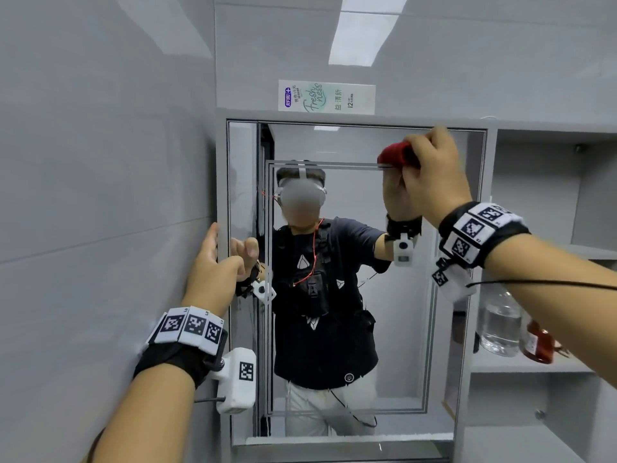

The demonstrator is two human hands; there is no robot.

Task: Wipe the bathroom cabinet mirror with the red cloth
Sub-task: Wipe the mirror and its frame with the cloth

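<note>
I note left hand nearest, fingers curled round left edge of mirror. Right hand higher, fist closed on red cloth, cloth against glass near top right corner. Toothpaste box lies atop cabinet.

red cloth bunched, against cabinet mirror near top-right corner; mirror upright, grey frame

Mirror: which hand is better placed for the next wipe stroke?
Right. The right hand grips the red cloth at the upper right of the mirror, ready to stroke. The left hand holds no cloth; it grips the mirror's left edge.
</note>
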